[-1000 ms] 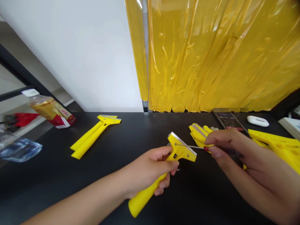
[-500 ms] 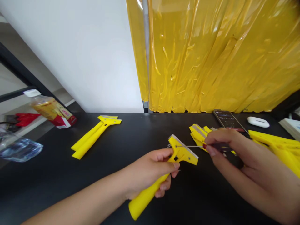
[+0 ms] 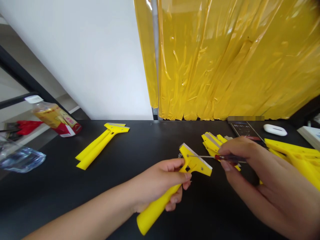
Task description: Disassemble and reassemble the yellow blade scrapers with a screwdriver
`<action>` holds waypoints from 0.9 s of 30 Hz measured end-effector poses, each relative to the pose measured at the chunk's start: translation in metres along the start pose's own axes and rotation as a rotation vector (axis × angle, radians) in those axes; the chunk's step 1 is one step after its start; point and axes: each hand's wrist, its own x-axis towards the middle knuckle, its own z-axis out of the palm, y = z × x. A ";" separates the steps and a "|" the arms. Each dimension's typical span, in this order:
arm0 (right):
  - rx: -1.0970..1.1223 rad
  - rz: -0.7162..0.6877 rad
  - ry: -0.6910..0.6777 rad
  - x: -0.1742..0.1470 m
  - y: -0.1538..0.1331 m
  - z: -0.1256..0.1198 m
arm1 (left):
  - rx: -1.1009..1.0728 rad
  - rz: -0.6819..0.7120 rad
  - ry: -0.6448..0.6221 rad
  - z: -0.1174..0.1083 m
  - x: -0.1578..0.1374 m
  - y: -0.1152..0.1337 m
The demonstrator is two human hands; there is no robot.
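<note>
My left hand (image 3: 165, 180) is closed around a yellow scraper (image 3: 156, 211) just below its wide head, which carries a metal blade strip and two screws. In my right hand (image 3: 260, 176) is a screwdriver (image 3: 226, 158) with a dark red handle, pinched between thumb and forefinger. Its thin shaft points left, and the tip meets the screw on the upper left side of the scraper head. Behind my right fingers lie several yellow scraper head pieces (image 3: 211, 142), partly covered by the hand.
Two yellow scrapers (image 3: 100, 146) lie side by side on the black table (image 3: 140, 143). A drink bottle (image 3: 56, 116) and clear plastic packaging (image 3: 23, 158) are at left. A phone (image 3: 240, 128), a white earbud case (image 3: 275, 130) and more yellow scraper parts (image 3: 295, 155) sit at right.
My right thumb and forefinger have shifted slightly on the screwdriver, and more of its handle shows. The left hand and the scraper stay almost still.
</note>
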 end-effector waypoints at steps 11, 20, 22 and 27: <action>0.188 0.027 -0.059 0.004 0.000 -0.001 | 0.012 0.015 0.004 0.001 0.000 0.001; 0.592 0.484 -0.168 0.014 -0.010 0.004 | 1.105 0.481 0.466 0.000 -0.015 0.009; 0.695 0.566 -0.380 0.015 -0.014 0.011 | 1.401 0.543 0.530 -0.001 -0.016 0.006; 0.854 0.788 -0.540 0.013 -0.011 0.034 | 1.674 0.546 0.536 -0.004 -0.013 0.002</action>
